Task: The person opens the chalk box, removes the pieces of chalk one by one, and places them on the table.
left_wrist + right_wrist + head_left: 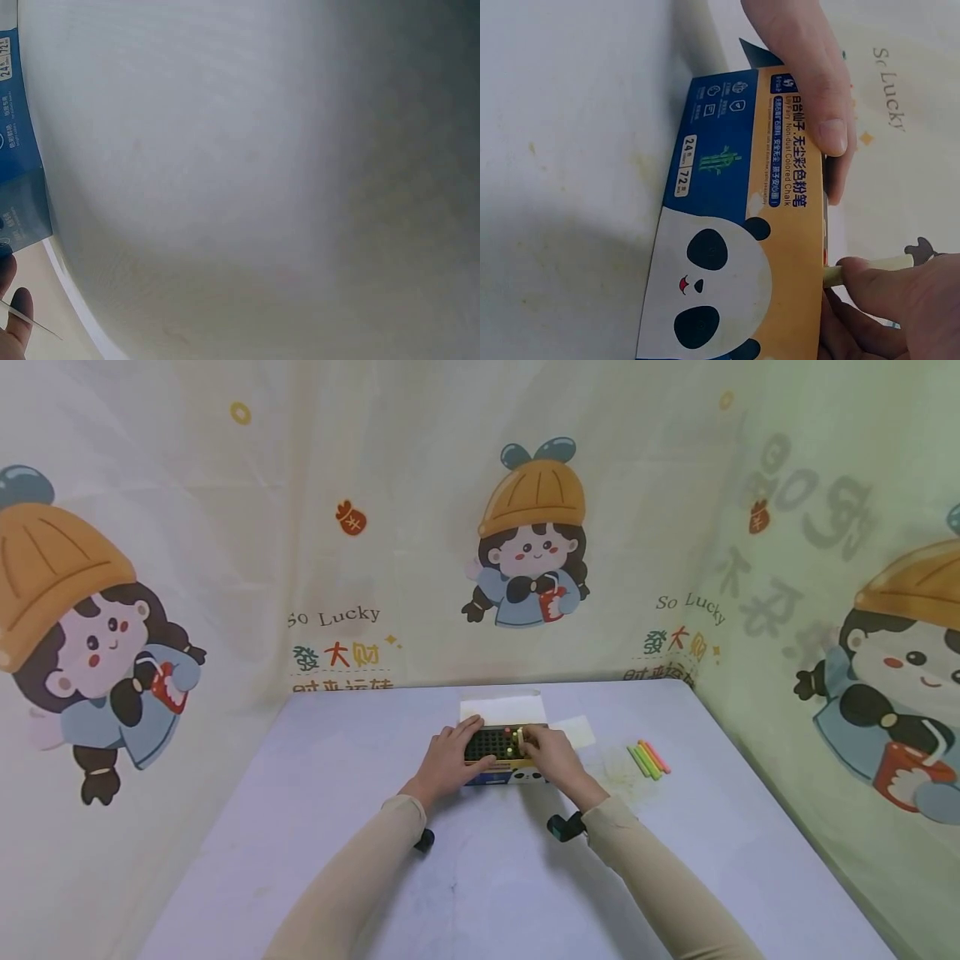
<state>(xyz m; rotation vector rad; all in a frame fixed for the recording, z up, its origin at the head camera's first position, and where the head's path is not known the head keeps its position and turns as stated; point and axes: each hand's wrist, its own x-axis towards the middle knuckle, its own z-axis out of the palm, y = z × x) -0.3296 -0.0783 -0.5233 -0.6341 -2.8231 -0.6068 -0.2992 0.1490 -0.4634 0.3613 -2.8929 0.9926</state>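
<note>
A blue and orange chalk box (491,776) with a panda face stands on the table, its top showing a black grid of holes (489,744). A few coloured chalk ends show at the grid's right side. My left hand (444,758) holds the box's left part, thumb at the front edge and fingers toward the back. At the right end, my right hand (557,760) pinches a pale yellow chalk stick (892,262) at the box's top edge. The right wrist view shows the left thumb (829,135) against the orange front. Only the box's blue side (19,127) and some fingertips enter the left wrist view.
Several green, orange and pink chalk sticks (649,760) lie on the table to the right of the box. Behind it is a white flap (502,708), with a white sheet (576,731) beside it. A printed curtain (420,568) surrounds the table's back and sides.
</note>
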